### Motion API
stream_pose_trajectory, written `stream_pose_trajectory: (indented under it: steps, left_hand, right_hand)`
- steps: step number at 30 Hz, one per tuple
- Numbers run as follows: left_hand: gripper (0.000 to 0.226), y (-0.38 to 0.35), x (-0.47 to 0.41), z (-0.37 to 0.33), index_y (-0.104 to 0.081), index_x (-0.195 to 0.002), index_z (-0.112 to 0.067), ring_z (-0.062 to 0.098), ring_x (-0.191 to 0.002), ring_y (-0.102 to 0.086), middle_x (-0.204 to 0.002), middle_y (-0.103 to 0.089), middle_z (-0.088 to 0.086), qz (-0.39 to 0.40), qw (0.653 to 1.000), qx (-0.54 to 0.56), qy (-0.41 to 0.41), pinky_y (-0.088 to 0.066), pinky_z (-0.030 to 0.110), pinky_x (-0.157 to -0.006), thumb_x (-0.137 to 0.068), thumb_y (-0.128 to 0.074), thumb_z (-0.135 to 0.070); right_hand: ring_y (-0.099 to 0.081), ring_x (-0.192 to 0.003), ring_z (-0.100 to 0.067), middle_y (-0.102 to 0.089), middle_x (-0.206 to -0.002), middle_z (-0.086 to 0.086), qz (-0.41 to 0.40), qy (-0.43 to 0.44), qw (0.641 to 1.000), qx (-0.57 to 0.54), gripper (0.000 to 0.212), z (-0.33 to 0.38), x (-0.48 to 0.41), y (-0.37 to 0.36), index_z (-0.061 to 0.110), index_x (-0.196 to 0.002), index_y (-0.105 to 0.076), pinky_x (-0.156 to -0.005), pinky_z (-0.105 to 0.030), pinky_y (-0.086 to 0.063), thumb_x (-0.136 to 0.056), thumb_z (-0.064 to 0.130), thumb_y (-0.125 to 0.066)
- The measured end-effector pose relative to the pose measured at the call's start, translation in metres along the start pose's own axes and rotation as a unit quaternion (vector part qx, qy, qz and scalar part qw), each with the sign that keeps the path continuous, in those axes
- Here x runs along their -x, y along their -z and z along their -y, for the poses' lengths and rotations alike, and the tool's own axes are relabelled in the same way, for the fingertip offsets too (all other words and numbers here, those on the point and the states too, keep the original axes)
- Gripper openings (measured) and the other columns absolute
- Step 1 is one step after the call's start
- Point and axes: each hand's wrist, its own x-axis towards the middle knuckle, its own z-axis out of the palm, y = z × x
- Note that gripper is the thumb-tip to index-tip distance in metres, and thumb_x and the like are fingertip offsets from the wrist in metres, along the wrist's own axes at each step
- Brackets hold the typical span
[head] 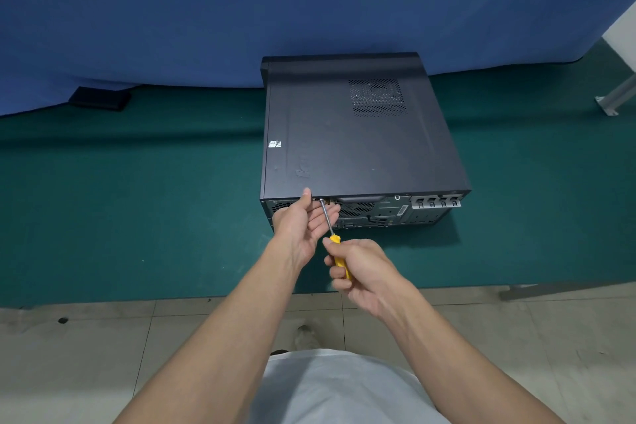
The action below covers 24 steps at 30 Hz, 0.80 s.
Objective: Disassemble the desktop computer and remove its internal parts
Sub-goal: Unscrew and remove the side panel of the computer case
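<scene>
Holding screwdriver (334,239) to computer (354,134) rear | right hand (361,268) grip round handle | left hand (299,224) cupped loose beside shaft

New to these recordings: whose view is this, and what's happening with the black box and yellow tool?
One camera sits on a person's head, looking down at their own bare arms; there is no robot. A black metal desktop computer case lies flat on a green table mat, rear panel towards the person. The right hand grips a yellow-handled screwdriver, tip at that panel's upper left corner. The left hand rests open beside the shaft, thumb on the case's top edge.
</scene>
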Motion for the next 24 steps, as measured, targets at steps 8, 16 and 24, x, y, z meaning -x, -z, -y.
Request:
stream_pose_trajectory:
  steps: [8,16,24]
  left_hand:
    - [0.027,-0.001,-0.002,0.002,-0.059,-0.098,0.010,0.032,-0.076,-0.073,-0.084,-0.071,0.027,0.003,1.000,0.001,-0.005,-0.061,0.032,-0.061,-0.093,-0.064,-0.016]
    - [0.016,0.000,-0.001,0.001,-0.061,-0.089,0.010,0.032,-0.073,-0.073,-0.086,-0.070,0.030,-0.001,1.000,-0.006,-0.013,-0.059,0.031,-0.058,-0.085,-0.070,-0.002]
    - [0.021,0.001,0.000,-0.001,-0.059,-0.092,0.008,0.031,-0.073,-0.073,-0.089,-0.070,0.030,0.011,1.000,0.008,0.002,-0.061,0.033,-0.061,-0.089,-0.068,-0.011]
  right_hand:
    - [-0.057,-0.049,-0.016,-0.053,-0.069,-0.011,-0.027,0.018,0.999,0.027,0.014,0.002,0.003,-0.001,-0.001,-0.087,-0.056,-0.043,-0.022,-0.047,-0.094,0.010,-0.059]
    - [-0.049,-0.063,-0.017,-0.062,-0.075,-0.005,-0.128,0.088,0.953,0.259,0.028,-0.006,-0.008,-0.002,0.011,-0.078,-0.057,-0.063,-0.032,-0.040,-0.098,0.028,-0.047]
    - [-0.045,-0.051,-0.011,-0.071,-0.073,-0.005,-0.134,0.098,0.945,0.281,0.022,-0.004,-0.008,0.001,0.013,-0.078,-0.056,-0.052,-0.027,-0.034,-0.094,0.028,-0.054]
